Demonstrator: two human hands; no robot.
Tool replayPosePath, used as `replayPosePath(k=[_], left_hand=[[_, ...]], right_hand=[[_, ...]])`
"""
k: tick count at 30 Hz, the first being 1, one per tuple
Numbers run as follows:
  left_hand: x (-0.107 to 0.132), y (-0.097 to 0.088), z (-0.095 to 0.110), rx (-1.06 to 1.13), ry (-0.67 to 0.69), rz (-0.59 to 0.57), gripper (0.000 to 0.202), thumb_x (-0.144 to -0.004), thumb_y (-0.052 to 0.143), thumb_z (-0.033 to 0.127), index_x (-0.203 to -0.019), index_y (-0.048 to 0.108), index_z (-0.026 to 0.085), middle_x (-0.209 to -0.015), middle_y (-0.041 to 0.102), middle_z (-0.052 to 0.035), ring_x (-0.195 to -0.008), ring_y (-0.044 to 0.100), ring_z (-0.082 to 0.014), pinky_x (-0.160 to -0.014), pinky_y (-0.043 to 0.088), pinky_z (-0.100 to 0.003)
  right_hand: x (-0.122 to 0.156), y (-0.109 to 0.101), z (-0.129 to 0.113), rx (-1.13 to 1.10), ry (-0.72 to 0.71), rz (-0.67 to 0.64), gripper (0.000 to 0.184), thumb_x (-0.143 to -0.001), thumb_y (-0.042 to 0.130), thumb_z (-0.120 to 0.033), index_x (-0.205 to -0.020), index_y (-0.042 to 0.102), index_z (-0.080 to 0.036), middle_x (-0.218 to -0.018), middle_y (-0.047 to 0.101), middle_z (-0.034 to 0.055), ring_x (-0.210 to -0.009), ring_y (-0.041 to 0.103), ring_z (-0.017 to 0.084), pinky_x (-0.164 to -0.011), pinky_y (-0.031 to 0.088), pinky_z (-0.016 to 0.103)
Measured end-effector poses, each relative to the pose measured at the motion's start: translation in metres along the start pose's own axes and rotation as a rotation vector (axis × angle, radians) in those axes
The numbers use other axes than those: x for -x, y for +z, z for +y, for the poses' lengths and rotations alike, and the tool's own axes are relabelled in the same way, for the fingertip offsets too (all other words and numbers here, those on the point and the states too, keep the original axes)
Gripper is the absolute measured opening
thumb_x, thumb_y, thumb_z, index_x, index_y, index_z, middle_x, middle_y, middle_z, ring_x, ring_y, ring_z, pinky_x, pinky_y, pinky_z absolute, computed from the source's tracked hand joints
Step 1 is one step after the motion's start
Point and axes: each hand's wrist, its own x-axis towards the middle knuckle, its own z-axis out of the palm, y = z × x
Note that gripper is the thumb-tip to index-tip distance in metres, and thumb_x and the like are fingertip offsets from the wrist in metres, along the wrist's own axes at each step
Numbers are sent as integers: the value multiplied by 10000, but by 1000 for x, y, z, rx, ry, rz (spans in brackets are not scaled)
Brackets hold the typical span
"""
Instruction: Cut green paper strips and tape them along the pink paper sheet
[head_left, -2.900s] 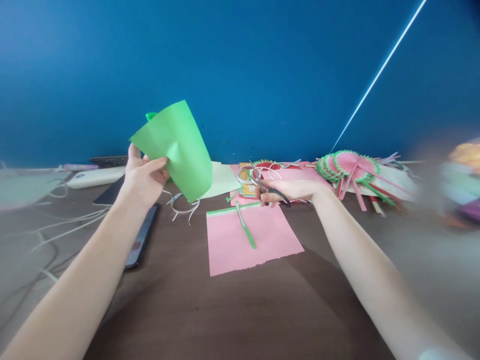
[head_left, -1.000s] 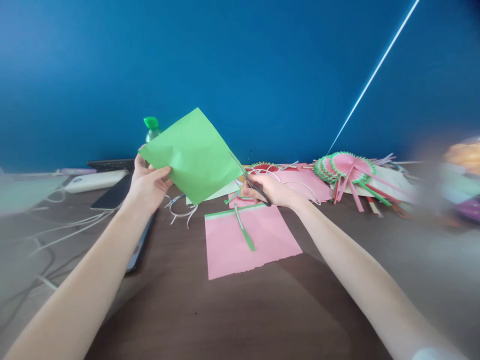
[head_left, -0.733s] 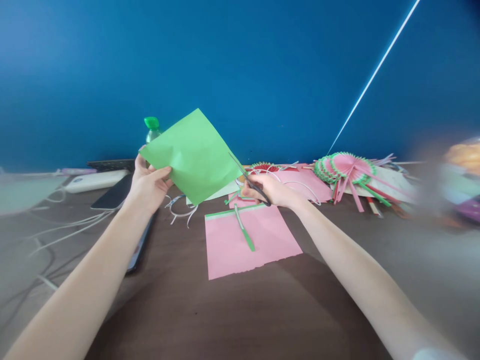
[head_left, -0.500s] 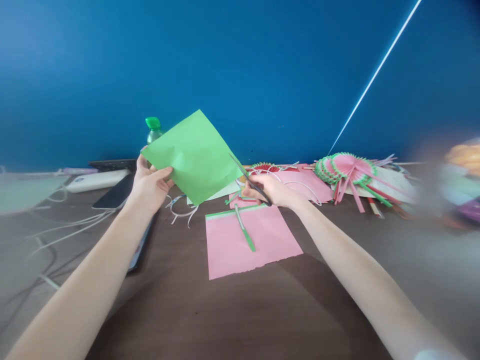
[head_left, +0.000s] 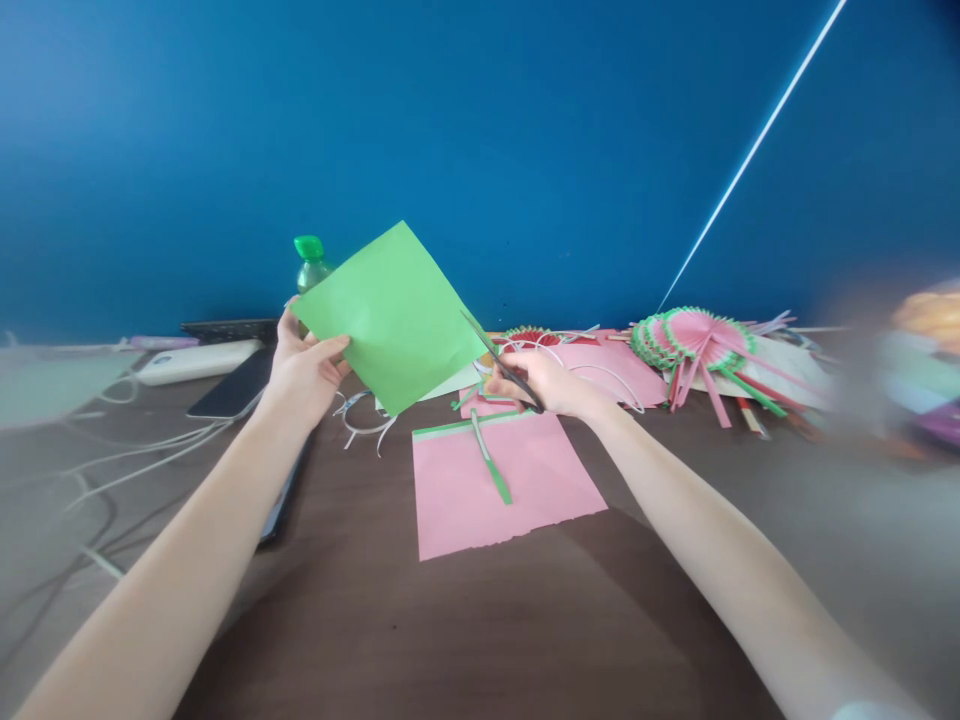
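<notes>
My left hand (head_left: 309, 370) pinches the left corner of a green sheet of paper (head_left: 394, 318), thumb on the near face, holding it tilted above the table. In my right hand (head_left: 536, 378) is a pair of scissors (head_left: 501, 364), with the blades pointing up and left along the sheet's right edge. Whether the blades are closed on the paper I cannot tell. Below lies a pink sheet of paper (head_left: 517, 480) with one ragged edge and a green border at its far edge. A narrow green paper strip (head_left: 492, 467) rests on it.
Pleated paper fans (head_left: 694, 345) in pink and green lie at the back right. Behind the green sheet stands a green-capped bottle (head_left: 310, 268). White cables (head_left: 161, 455), a white box-shaped device (head_left: 199, 362) and a dark phone-like slab (head_left: 232, 385) are on the left. A blue wall (head_left: 480, 130) rises behind.
The green sheet has shifted very slightly, its lit face now smoother. Both hands keep almost the same place, and the scissors stay at the sheet's right edge.
</notes>
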Motion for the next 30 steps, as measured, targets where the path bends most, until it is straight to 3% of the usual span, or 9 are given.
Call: replayPosePath(k=[3,6,10,13,19,30], left_hand=[[0,1,-1,14,-8,45,812,-520,624,-49,-1167,337,348,-903,651,38,-703,638,-120,-543,511,-203],[2,4,-4,23,32,63,992,-495,656,-51,-1276,204,360,-1045,623,-26,-828,644,-174,-655,546,-279],[9,10,-6,-14,146,-26,1108,-455,700,-44,-1293,133,407,-1295,475,-53,-1057,570,-219,-784,533,-327],[12,11,-6,-39,228,-89,1154,-417,720,-36,-1298,111,393,-1372,382,-72,-1172,480,-253,-853,507,-376],[11,7,-7,-66,312,-124,1091,-436,705,-53,-1282,162,372,-1420,313,-79,-1206,447,-255,-925,464,-405],[8,6,-13,-26,321,-117,1018,-435,711,-62,-1229,205,325,-1346,400,-78,-1171,473,-224,-931,464,-378]], right_hand=[[1,0,-3,-26,17,-8,335,-730,600,-470,-699,455,-170,-581,478,-34,-437,500,87,-408,381,210],[0,2,-7,-29,43,-3,341,-728,601,-479,-697,456,-172,-574,489,-32,-441,500,88,-406,379,212],[0,6,-8,-9,35,1,340,-725,604,-482,-708,461,-174,-596,500,-28,-454,507,89,-424,389,215],[0,6,-9,2,25,2,343,-728,601,-485,-703,462,-172,-595,489,-26,-455,508,88,-427,392,212],[1,6,-12,-3,21,-1,337,-736,597,-477,-693,466,-170,-599,487,-26,-454,506,84,-421,381,206],[1,7,-14,-33,33,18,331,-729,615,-457,-679,467,-166,-578,480,-30,-431,514,85,-391,379,199]])
